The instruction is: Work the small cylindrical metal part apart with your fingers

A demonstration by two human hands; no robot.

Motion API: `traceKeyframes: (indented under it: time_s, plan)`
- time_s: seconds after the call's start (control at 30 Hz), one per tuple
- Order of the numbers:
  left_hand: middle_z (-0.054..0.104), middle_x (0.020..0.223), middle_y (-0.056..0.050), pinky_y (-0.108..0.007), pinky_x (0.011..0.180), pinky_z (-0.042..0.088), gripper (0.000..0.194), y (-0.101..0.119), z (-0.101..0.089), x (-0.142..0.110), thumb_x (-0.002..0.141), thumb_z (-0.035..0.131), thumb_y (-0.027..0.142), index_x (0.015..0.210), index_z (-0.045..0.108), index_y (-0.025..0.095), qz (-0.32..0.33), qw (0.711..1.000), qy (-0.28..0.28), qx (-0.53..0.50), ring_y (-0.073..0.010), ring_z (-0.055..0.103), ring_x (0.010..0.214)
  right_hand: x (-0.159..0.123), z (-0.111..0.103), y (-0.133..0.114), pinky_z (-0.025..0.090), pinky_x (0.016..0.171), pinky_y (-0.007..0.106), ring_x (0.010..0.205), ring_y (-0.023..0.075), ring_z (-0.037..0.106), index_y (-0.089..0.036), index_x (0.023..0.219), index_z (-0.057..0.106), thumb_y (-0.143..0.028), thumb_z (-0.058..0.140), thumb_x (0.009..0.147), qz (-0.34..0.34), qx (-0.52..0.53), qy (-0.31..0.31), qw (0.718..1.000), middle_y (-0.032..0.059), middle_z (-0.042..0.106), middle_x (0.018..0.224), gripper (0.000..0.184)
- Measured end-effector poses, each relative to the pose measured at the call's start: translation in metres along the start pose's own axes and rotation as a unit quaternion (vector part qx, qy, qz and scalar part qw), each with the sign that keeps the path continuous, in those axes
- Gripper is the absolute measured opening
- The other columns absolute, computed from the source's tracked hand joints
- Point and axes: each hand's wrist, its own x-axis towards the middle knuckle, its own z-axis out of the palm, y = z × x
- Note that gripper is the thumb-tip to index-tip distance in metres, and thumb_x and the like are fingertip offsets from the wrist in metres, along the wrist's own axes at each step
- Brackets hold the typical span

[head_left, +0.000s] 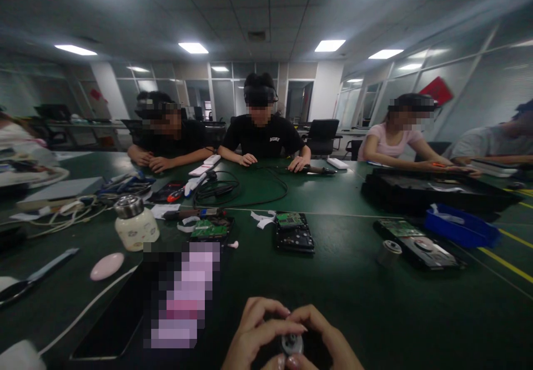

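At the near edge of the table, my left hand (pixel 259 332) and my right hand (pixel 323 330) are curled together around a small round metal part (pixel 292 343). Its face has a raised hub in the middle and looks like the end of a small motor. Fingers of both hands press on it from above, and the thumbs meet it from below; its lower side is hidden. Beyond my hands lies a black hard drive (pixel 300 241) with a green circuit board. Farther right, a metal cylinder (pixel 390 253) stands beside another hard drive (pixel 428 248).
Left of my hands are a black phone-like slab (pixel 109 325), a pink oval object (pixel 107 266), a cream bottle (pixel 136 231) and a third circuit-board unit (pixel 210 228). A blue bin (pixel 460 228) and a black tray (pixel 400 195) are at right. Several people sit around the table.
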Motion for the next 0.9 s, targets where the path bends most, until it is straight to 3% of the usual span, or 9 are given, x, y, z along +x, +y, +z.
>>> traceKeyframes:
  time_s: [0.2,0.33,0.47,0.63,0.77,0.9]
  plan:
    - [0.06,0.11,-0.009,-0.042,0.093,0.043,0.04,0.007,0.001,-0.003,0.086,0.051,0.056,0.114,0.067,0.033,0.004,0.999,0.034,-0.027,-0.0279,0.053,0.107,-0.001,0.003,-0.005,0.049,0.077,0.032,0.088,0.0222,0.062,-0.023,0.098,0.058,-0.032,0.068,0.074,0.023,-0.034,-0.012,0.999,0.0047,0.065,0.095,0.027]
    - [0.062,0.102,-0.008,-0.041,0.09,0.045,0.021,0.008,0.006,-0.003,0.08,0.065,0.039,0.096,0.071,0.028,-0.009,0.996,0.087,-0.008,-0.0266,0.056,0.101,-0.001,0.004,-0.005,0.047,0.074,0.031,0.082,0.0206,0.06,-0.019,0.093,0.056,-0.029,0.065,0.073,0.018,-0.048,-0.009,0.999,0.0051,0.063,0.089,0.024]
    - [0.063,0.096,-0.006,-0.039,0.087,0.047,0.012,0.01,0.01,-0.002,0.08,0.067,0.034,0.087,0.074,0.029,-0.019,0.993,0.115,0.013,-0.0247,0.058,0.096,-0.001,0.004,-0.005,0.045,0.073,0.031,0.081,0.0203,0.059,-0.018,0.091,0.058,-0.03,0.065,0.073,0.021,-0.035,-0.014,0.999,0.0054,0.063,0.088,0.024]
    - [0.065,0.093,-0.004,-0.035,0.083,0.048,0.015,0.017,-0.003,0.008,0.086,0.062,0.035,0.091,0.075,0.031,-0.002,0.988,0.121,0.092,-0.0228,0.058,0.095,-0.003,0.003,-0.004,0.045,0.074,0.033,0.083,0.0216,0.058,-0.018,0.09,0.057,-0.03,0.066,0.071,0.033,-0.037,-0.013,0.999,0.0054,0.061,0.088,0.025]
    - [0.064,0.089,-0.005,-0.039,0.083,0.047,0.021,0.005,-0.018,0.023,0.089,0.059,0.035,0.102,0.075,0.028,-0.034,0.958,0.194,0.208,-0.0239,0.055,0.091,-0.002,0.002,-0.006,0.044,0.078,0.036,0.086,0.0237,0.059,-0.017,0.096,0.057,-0.031,0.066,0.07,0.041,-0.044,-0.018,0.998,0.007,0.061,0.091,0.031]
    - [0.06,0.08,-0.005,-0.039,0.072,0.047,0.018,-0.017,-0.019,0.029,0.084,0.065,0.028,0.097,0.077,0.03,-0.084,0.936,0.159,0.303,-0.0238,0.054,0.079,-0.003,0.001,-0.006,0.044,0.081,0.038,0.091,0.0257,0.059,-0.016,0.1,0.057,-0.031,0.067,0.07,0.055,-0.051,-0.027,0.997,0.0089,0.062,0.096,0.035]
